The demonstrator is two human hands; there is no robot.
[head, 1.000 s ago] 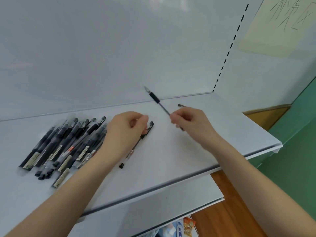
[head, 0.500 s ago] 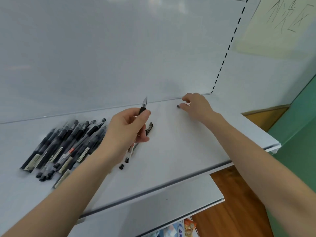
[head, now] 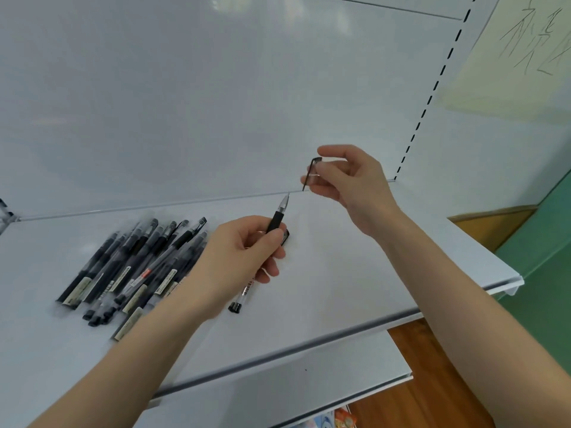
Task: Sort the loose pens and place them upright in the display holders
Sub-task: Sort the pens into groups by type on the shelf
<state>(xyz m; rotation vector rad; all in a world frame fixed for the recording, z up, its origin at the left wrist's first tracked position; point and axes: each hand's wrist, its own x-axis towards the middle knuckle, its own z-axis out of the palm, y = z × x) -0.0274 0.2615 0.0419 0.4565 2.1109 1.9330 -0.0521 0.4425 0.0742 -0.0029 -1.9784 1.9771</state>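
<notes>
The loose pens (head: 136, 267) lie heaped flat at the left of the shelf (head: 355, 288): light, stiff, smooth barrels, probably apt to roll unless taken by the rubber sleeve. The left grip (head: 238, 257) is closed around an uncapped pen (head: 276, 222) at just that sleeve, tip raised toward the clear cap (head: 310, 174) pinched in the right grip (head: 349, 180). Room to move looks best rightward along the shelf toward its open end; the back panel (head: 216, 103) stands close behind.
</notes>
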